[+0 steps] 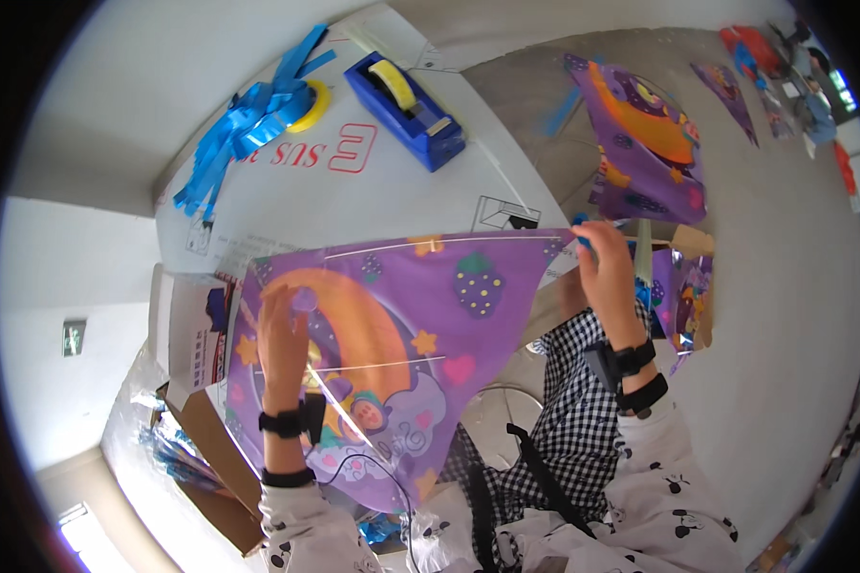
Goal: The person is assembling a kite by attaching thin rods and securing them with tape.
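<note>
A purple triangular kite point(506, 334), printed with an orange moon, stars and strawberries, is spread over the near part of the white board. Thin white rods point(392, 364) lie along its top edge and across its middle. My left hand point(282, 334) rests flat on the kite's left side, fingers stretched out toward the top edge. At the right-hand corner, my right hand point(604, 272) pinches the kite's tip between thumb and fingers. A small blue bit shows at those fingertips; its kind is unclear. Both wrists wear black straps.
On the board point(296, 210) lie blue ribbons point(248, 124), a yellow tape roll point(311, 107) and a blue tape dispenser point(406, 110). Another purple kite point(645, 138) is beyond, to the right. Open cardboard boxes stand at right point(699, 296) and lower left point(205, 449).
</note>
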`<action>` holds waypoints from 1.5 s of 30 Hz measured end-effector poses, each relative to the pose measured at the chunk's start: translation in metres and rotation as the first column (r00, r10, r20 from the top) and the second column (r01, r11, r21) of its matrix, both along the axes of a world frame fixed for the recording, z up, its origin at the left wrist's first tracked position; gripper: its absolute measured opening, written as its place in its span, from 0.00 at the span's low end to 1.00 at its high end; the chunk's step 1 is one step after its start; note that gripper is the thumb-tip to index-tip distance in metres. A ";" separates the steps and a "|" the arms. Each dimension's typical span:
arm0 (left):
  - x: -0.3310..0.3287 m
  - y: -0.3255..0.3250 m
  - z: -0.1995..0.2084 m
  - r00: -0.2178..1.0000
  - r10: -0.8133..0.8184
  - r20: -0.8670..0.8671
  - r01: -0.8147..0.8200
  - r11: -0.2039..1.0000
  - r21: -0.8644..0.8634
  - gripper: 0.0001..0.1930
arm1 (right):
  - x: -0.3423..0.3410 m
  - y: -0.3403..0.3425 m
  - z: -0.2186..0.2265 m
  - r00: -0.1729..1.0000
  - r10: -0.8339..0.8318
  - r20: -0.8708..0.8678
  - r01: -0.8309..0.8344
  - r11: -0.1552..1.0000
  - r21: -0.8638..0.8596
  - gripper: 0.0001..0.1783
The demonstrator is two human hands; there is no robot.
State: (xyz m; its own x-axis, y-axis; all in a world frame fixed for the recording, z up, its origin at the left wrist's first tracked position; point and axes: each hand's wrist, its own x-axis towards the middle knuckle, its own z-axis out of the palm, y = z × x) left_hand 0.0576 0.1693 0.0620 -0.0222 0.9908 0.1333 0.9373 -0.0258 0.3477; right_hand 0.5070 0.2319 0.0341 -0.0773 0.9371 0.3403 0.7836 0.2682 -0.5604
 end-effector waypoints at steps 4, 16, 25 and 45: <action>0.007 -0.084 0.031 0.994 0.104 -0.035 -0.110 0.970 -0.216 0.22 | -0.075 -0.041 0.013 0.931 0.364 0.009 -0.360 0.925 -0.121 0.23; -0.006 -0.305 0.014 0.886 0.464 -0.009 -0.445 0.843 -0.302 0.29 | -0.128 -0.086 -0.009 0.764 0.559 0.323 -0.534 0.828 -0.170 0.29; 0.006 -0.239 -0.030 0.907 0.420 -0.011 -0.415 0.892 -0.176 0.32 | -0.126 -0.080 0.005 0.786 0.389 0.481 -0.395 0.914 -0.095 0.21; 0.020 -0.132 -0.005 0.064 0.444 0.894 -0.457 0.809 -0.370 0.30 | -0.155 -0.104 0.034 0.837 0.547 0.025 -0.538 0.830 -0.146 0.08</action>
